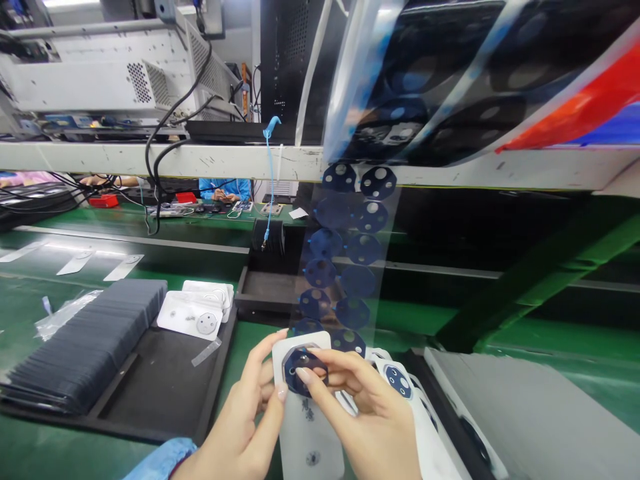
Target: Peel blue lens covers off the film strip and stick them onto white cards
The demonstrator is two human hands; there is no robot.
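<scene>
**White card and blue sticker between your fingers**

White card [306, 407] is sitting upright-ish in front of you, low in the middle of the view, and your left hand [245, 427] is gripping it by its left edge, thumb lying on the face. Your right hand [365, 420] is pinching a dark blue round sticker [304, 371] against the card's upper part, thumb and forefinger closing on its rim. Small dark characters are printed just below the sticker, but they are too blurred for you to read; a small round mark is showing near the card's lower end.

A clear film strip [345, 267] carrying two columns of the same blue stickers is hanging down from close to the camera to just above your hands. More white cards with blue rounds [400, 381] are lying fanned to the right of your right hand.

You are working over a green bench mat [250, 340]. On your left, a black tray [160, 380] is holding a long row of dark slabs [85, 340] and a few white cards [193, 315]. Beyond it, a conveyor lane [150, 250] is carrying a few pale pieces. A white shelf beam [150, 160] is crossing the view, with grey metal housings [100, 73] and black cables [160, 153] above it, and a blue coiled cord [271, 180] is dangling from it. Across the line, a person in a blue sleeve [225, 188] is working at their own station.
</scene>
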